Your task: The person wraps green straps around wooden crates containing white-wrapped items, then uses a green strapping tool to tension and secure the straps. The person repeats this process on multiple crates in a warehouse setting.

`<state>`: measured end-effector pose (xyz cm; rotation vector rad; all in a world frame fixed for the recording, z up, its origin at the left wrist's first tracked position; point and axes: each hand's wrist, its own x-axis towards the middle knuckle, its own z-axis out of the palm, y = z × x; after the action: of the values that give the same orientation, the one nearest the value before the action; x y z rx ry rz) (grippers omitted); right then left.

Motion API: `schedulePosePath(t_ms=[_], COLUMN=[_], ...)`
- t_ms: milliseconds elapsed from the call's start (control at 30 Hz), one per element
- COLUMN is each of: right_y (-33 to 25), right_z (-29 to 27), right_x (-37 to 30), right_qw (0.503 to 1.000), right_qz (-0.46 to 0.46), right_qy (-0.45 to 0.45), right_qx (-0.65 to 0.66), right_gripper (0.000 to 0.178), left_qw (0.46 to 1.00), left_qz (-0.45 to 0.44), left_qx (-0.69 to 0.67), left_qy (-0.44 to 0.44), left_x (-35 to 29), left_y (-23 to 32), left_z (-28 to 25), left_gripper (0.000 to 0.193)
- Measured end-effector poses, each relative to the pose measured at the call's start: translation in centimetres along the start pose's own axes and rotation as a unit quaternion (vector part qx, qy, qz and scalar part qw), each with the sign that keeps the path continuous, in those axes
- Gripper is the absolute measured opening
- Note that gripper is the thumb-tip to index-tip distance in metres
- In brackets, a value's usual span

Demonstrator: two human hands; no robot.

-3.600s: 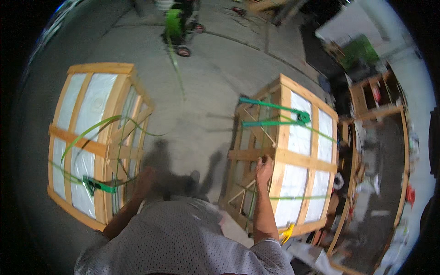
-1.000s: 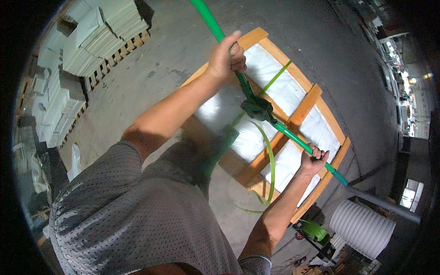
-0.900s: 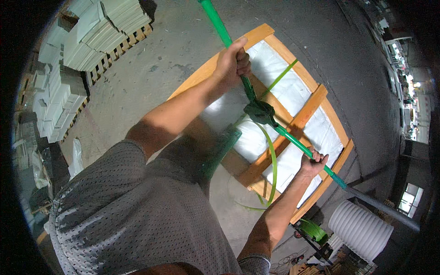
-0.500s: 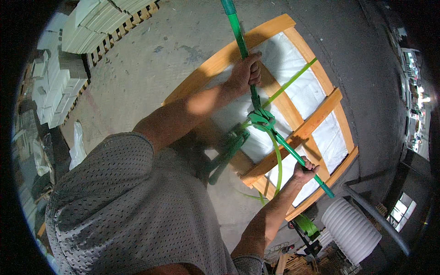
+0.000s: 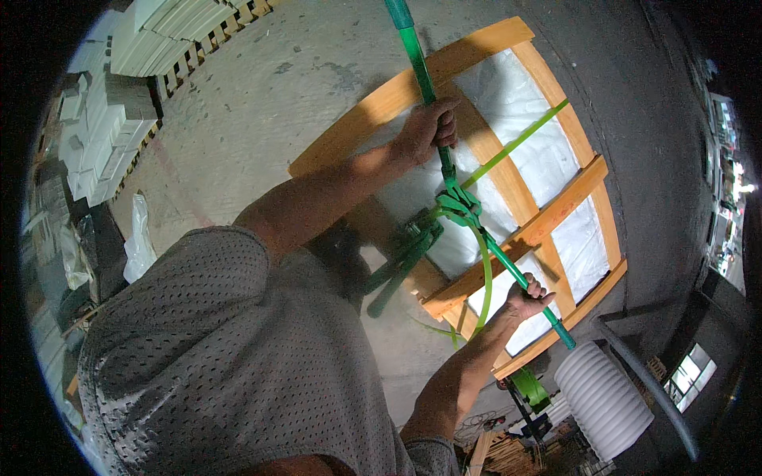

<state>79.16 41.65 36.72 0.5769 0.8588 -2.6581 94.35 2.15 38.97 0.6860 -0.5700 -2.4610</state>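
Observation:
Both handles of a green long-handled strapping crimper (image 5: 459,205) are spread wide apart. My left hand (image 5: 429,131) is closed round its upper handle, and my right hand (image 5: 529,298) grips the lower one. The crimper's jaws sit at a light-green strap (image 5: 520,143), which runs over a wooden crate (image 5: 484,44). A loose strap length (image 5: 486,278) hangs from the jaws toward the crate's near edge. Beside the jaws, partly in shadow, is a second green tool (image 5: 409,258) with handles, possibly a strap tensioner. White wrapping (image 5: 552,170) shows between the crate's slats.
Stacks of white boards or boxes (image 5: 119,135) stand on pallets at the left. A clear plastic bag (image 5: 139,242) lies near them. A ribbed white foam roll (image 5: 603,401), a grey pipe (image 5: 651,385) and a green strap reel (image 5: 530,389) are at the lower right.
The view has shifted slightly, so the crate appears a little farther right. Both hands keep their hold on the crimper, whose handles stay about equally far apart.

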Motion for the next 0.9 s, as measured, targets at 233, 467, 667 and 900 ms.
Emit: schedulePosePath(t_ms=[233,467,667,900], right_y=[0.6,2.4,2.0,0.7], right_z=[0.9,-3.8,-4.2,-0.2], right_x=[-0.6,-1.5,-1.0,0.0], right_qw=[0.992,0.984,0.991,0.971], right_qz=[-0.069,-0.090,-0.039,-0.072], right_qy=[0.095,0.146,0.118,0.228], right_qx=[-0.051,-0.041,0.050,0.006], right_gripper=[0.056,0.055,0.053,0.050], left_qw=[0.985,0.988,0.989,0.979], left_qz=[0.031,0.026,-0.024,0.017], left_qx=[0.019,-0.012,-0.040,-0.027], left_qy=[0.167,0.154,0.138,0.199], left_x=[0.1,-1.2,0.7,2.6], left_y=[2.1,1.5,1.2,1.2], left_z=[0.7,-3.1,-2.6,0.5], left_gripper=[0.044,0.047,0.046,0.045])
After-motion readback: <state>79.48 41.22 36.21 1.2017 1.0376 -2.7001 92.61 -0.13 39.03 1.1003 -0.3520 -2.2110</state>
